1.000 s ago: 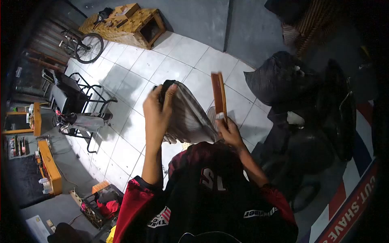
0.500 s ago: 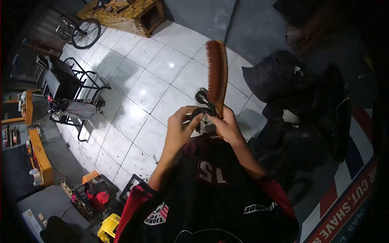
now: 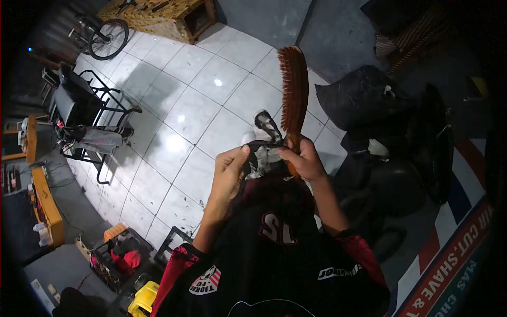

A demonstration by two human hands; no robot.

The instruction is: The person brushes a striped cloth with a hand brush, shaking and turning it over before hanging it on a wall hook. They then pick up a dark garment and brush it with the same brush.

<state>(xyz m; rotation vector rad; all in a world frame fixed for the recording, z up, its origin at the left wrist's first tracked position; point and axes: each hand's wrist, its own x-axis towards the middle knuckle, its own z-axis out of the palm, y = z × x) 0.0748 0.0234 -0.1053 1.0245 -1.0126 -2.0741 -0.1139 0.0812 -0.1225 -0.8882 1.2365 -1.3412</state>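
My right hand (image 3: 305, 162) is closed around the handle of a brown wooden brush (image 3: 299, 92). The brush stands upright, its reddish-brown bristles facing left. A crumpled black, grey and white cloth (image 3: 260, 165) hangs between my two hands, with one looped end sticking up beside the brush. My left hand (image 3: 228, 168) pinches the cloth's left edge between thumb and fingers. The right thumb and fingertips also press on the cloth's right side. What lies inside the folds is hidden.
A black barber chair (image 3: 74, 100) stands on the white tiled floor (image 3: 163, 169), with hair clippings near its lower part. A bicycle (image 3: 108, 39) and wooden bench (image 3: 153, 18) are at the back. Right are dark cushioned seats (image 3: 354, 98); lower left, a crate (image 3: 113, 259).
The brush has shifted slightly right and turned a little. My hands have moved apart, spreading the cloth, and its looped end now shows more above them.
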